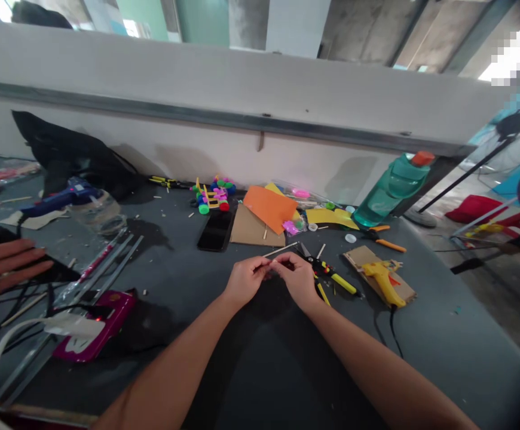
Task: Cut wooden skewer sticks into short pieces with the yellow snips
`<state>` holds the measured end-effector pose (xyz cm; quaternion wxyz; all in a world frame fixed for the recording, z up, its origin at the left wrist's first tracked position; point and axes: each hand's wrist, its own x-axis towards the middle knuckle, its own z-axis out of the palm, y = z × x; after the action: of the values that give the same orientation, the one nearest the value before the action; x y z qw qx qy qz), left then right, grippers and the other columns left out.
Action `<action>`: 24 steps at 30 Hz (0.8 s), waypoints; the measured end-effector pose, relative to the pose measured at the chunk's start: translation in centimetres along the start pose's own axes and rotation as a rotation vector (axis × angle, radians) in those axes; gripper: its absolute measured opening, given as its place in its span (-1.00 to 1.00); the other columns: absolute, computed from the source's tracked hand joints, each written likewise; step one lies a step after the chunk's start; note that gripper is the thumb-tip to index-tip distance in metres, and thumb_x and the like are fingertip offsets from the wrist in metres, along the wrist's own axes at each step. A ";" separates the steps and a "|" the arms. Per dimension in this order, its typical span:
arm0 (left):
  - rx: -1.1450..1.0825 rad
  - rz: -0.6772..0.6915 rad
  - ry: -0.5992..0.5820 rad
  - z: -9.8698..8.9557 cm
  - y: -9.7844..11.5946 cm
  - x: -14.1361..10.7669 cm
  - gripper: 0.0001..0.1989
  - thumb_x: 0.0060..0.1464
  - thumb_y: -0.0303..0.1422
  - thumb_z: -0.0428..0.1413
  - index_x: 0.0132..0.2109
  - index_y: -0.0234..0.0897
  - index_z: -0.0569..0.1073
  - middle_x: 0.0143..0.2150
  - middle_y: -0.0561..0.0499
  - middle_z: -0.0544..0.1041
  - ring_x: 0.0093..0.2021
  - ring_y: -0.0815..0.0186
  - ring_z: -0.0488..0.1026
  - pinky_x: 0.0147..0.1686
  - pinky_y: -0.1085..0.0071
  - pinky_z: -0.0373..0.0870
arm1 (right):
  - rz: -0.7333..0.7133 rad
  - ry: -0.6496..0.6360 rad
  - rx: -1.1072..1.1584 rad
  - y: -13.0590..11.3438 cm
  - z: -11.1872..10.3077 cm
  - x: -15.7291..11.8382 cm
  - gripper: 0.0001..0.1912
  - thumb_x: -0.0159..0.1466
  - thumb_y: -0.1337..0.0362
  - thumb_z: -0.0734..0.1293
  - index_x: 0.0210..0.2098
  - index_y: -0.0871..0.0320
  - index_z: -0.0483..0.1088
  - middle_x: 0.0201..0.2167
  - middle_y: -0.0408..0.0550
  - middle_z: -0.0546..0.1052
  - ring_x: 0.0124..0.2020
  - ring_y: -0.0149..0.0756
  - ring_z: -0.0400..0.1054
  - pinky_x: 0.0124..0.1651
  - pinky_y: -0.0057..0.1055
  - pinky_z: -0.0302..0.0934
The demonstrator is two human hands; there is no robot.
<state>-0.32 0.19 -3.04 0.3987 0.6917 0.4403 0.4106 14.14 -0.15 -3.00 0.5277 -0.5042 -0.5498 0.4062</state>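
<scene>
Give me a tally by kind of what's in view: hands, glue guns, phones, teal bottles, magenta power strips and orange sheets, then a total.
Hands: 3 (your left hand, your right hand, another person's hand)
Glue guns: 2 (blue glue gun, yellow glue gun)
Phone: 1
Teal bottle: 1
Magenta power strip: 1
Orange sheet: 1
Total: 9

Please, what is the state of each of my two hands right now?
Left hand: closed in a pinch; whether it holds anything cannot be told.
Right hand: also pinched closed; any held thing is too hidden to tell.
</scene>
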 end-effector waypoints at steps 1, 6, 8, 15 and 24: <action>-0.029 -0.019 -0.002 0.0 0.0 0.0 -0.79 0.11 -0.30 0.00 -0.27 -0.28 0.49 -0.44 0.03 0.51 -0.45 0.34 0.48 -0.40 0.48 0.39 | 0.006 0.002 -0.005 -0.2 0.0 0.0 -0.87 0.02 0.23 0.39 -0.50 0.16 0.41 -0.55 -0.17 0.46 -0.52 -0.38 0.32 -0.43 -0.46 0.23; -0.126 -0.089 0.025 -0.2 -0.1 0.0 -0.84 0.04 -0.30 0.07 -0.31 -0.28 0.49 -0.41 0.05 0.52 -0.45 0.35 0.49 -0.42 0.49 0.41 | 0.024 -0.011 -0.022 -1.0 0.2 -0.2 -0.90 0.04 0.25 0.37 -0.48 0.16 0.45 -0.56 -0.16 0.48 -0.53 -0.38 0.31 -0.45 -0.46 0.21; -0.115 -0.090 0.048 -0.2 -0.3 0.1 -0.86 0.01 -0.31 0.10 -0.32 -0.28 0.49 -0.42 0.05 0.52 -0.45 0.35 0.48 -0.41 0.49 0.41 | 0.025 -0.021 -0.022 -1.0 0.2 -0.2 -0.89 0.04 0.25 0.36 -0.45 0.16 0.46 -0.53 -0.15 0.50 -0.53 -0.38 0.32 -0.45 -0.45 0.20; -0.004 -0.046 0.087 -0.4 -0.7 -0.2 -0.87 0.02 -0.30 0.10 -0.33 -0.26 0.48 -0.45 0.06 0.51 -0.42 0.35 0.47 -0.39 0.49 0.37 | 0.061 -0.037 0.030 -0.7 0.3 -0.1 -0.86 0.04 0.23 0.37 -0.42 0.17 0.47 -0.50 -0.13 0.51 -0.54 -0.39 0.30 -0.50 -0.47 0.17; 0.014 -0.058 0.075 -0.3 -0.8 0.2 -0.87 0.01 -0.29 0.11 -0.33 -0.26 0.47 -0.45 0.08 0.50 -0.43 0.36 0.44 -0.40 0.49 0.34 | 0.094 -0.032 0.096 0.2 0.4 0.2 -0.78 0.04 0.20 0.37 -0.32 0.16 0.42 -0.44 -0.13 0.49 -0.50 -0.40 0.30 -0.53 -0.51 0.18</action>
<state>-0.79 0.67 -3.59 0.3888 0.6655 0.4777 0.4217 13.81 0.08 -3.24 0.5225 -0.4972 -0.5139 0.4645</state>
